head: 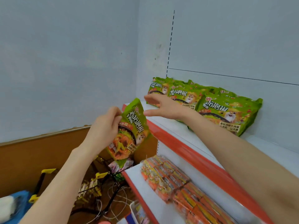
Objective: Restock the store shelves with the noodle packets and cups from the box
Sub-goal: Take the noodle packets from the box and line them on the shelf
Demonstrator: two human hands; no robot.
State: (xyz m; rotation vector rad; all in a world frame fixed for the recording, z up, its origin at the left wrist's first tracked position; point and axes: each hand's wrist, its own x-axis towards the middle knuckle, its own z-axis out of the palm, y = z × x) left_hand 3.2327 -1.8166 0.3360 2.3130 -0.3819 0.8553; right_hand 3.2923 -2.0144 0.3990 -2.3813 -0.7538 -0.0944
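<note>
On the lower shelf (pixel 161 207) lay orange noodle packs (pixel 174 183). Above the wire basket (pixel 103 183), the left hand (pixel 103 128) pinched a green noodle packet (pixel 131 131) by its top edge. The right hand (pixel 163 105), fingers spread and released, reached toward green packets (pixel 210 107) standing on the upper shelf (pixel 186 135).

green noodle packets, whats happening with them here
A person is stocking a store shelf. The left hand holds one green noodle packet by its top edge, just off the shelf's end. The right hand is open, reaching toward the row of matching green packets already standing on the upper shelf. Orange packets fill the shelf below.
</note>
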